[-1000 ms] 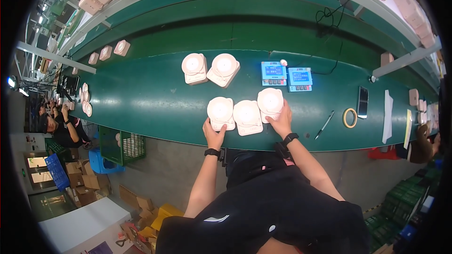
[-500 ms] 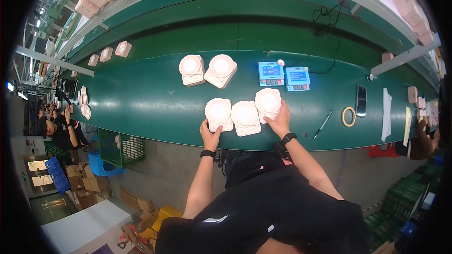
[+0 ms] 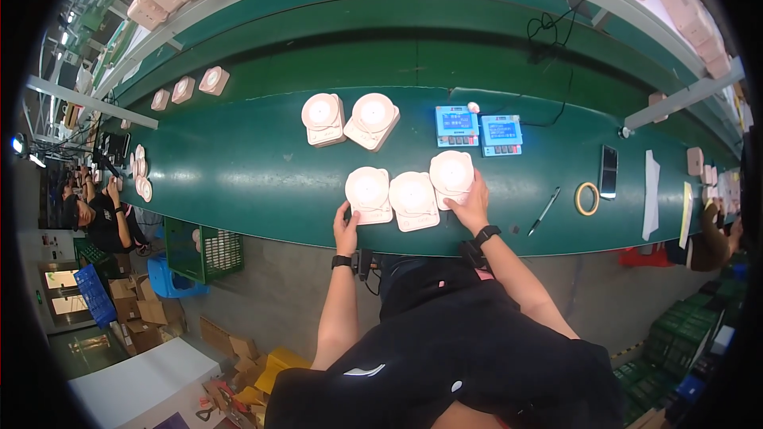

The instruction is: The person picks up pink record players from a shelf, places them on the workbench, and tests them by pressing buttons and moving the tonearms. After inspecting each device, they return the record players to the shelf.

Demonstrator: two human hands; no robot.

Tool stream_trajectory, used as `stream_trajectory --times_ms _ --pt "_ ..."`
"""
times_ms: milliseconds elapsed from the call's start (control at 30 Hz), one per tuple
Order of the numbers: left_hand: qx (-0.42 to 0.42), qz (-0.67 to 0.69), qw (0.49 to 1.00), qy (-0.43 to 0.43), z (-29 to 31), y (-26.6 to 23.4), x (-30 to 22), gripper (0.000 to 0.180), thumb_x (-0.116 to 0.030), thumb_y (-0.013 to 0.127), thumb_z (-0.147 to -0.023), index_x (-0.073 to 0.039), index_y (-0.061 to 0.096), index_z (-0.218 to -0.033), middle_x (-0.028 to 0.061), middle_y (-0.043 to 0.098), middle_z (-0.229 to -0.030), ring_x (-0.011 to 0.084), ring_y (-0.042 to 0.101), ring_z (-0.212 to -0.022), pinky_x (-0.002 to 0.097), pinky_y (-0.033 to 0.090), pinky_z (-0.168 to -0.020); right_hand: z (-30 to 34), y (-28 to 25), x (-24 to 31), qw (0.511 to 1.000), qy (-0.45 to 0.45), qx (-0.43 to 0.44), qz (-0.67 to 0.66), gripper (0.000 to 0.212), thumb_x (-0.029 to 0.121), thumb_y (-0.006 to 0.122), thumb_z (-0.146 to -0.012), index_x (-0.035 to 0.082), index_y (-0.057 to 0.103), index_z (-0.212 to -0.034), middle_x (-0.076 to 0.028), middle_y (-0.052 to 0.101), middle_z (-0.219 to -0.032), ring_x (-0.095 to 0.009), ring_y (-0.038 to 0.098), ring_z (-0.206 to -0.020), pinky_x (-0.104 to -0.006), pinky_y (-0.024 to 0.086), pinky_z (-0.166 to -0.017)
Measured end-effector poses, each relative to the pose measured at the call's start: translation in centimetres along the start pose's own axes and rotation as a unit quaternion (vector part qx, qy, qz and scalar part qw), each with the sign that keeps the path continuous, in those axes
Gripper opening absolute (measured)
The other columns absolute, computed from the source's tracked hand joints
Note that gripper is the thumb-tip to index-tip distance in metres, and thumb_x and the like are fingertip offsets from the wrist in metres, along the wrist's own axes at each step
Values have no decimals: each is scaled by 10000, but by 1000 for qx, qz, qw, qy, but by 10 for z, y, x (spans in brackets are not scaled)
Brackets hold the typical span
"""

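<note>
Three pale pink devices shaped like small record players, each with a round white disc, form a row near the table's front edge: a left device (image 3: 368, 193), a middle device (image 3: 414, 200) and a right device (image 3: 451, 178). My right hand (image 3: 474, 208) grips the right device, thumb on its front corner and fingers along its right side. At the lower left edge of the left device is my left hand (image 3: 345, 232), fingers apart and thumb against the corner. Farther back sit two more such devices, one upright (image 3: 323, 118) and one tilted (image 3: 373, 119).
Two blue boxes with screens, a left one (image 3: 456, 125) and a right one (image 3: 501, 135), stand behind the row. To the right lie a pen (image 3: 544, 211), a tape roll (image 3: 587, 199) and a phone (image 3: 609, 172). A co-worker (image 3: 99, 214) is at far left; a green crate (image 3: 208, 248) stands below.
My left hand has shifted slightly left and its thumb has come off the top of the left device. My right hand keeps its grip, and the devices stay nearly in place.
</note>
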State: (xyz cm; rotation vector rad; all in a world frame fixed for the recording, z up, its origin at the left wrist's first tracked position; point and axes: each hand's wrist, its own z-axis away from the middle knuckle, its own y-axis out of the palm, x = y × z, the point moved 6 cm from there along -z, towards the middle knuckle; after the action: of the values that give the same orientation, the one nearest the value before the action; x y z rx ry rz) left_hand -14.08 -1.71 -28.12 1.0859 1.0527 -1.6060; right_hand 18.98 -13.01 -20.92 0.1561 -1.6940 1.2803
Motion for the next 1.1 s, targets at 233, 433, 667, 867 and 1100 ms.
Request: stream_trajectory --times_ms 233,433,667,867,1100 --pt "15 55 998 40 1 14 -37 534 -51 529 -873 -57 336 -1371 148 434 -1325 242 405 -1226 332 334 -996 -1 -4 -5 1000 12 0 -3 976 205 813 -574 29 237 -1343 -195 387 -1274 -372 354 -1186 -436 295 -1001" --pt "18 45 998 50 -2 14 -36 522 -58 510 -882 -55 333 -1373 158 424 -1336 235 388 -1248 332 318 -1012 -1 -3 -6 1000 5 0 -1 970 208 808 -585 36 234 -1348 -190 383 -1279 -370 347 -1187 -436 287 -1002" --pt "30 87 995 36 -4 14 -40 484 -56 479 -894 -20 343 -1358 157 423 -1339 228 396 -1241 330 309 -1022 -6 -2 -36 990 -16 27 -137 822 162 755 -664 9 302 -1333 -202 446 -1261 -350 411 -1172 -410 328 -996" --pt "34 76 996 32 -2 12 -36 468 -43 463 -899 -7 346 -1350 150 432 -1334 220 398 -1239 323 301 -1027 -6 -31 -30 983 -13 31 -180 685 62 707 -687 12 389 -1291 -182 531 -1190 -309 510 -1108 -365 394 -951" --pt "39 73 996 29 -2 13 -37 474 -36 459 -897 -3 339 -1355 148 432 -1334 217 406 -1233 315 301 -1025 0 -81 -78 992 25 13 -121 655 7 669 -680 36 409 -1280 -181 506 -1208 -322 469 -1149 -374 369 -980"
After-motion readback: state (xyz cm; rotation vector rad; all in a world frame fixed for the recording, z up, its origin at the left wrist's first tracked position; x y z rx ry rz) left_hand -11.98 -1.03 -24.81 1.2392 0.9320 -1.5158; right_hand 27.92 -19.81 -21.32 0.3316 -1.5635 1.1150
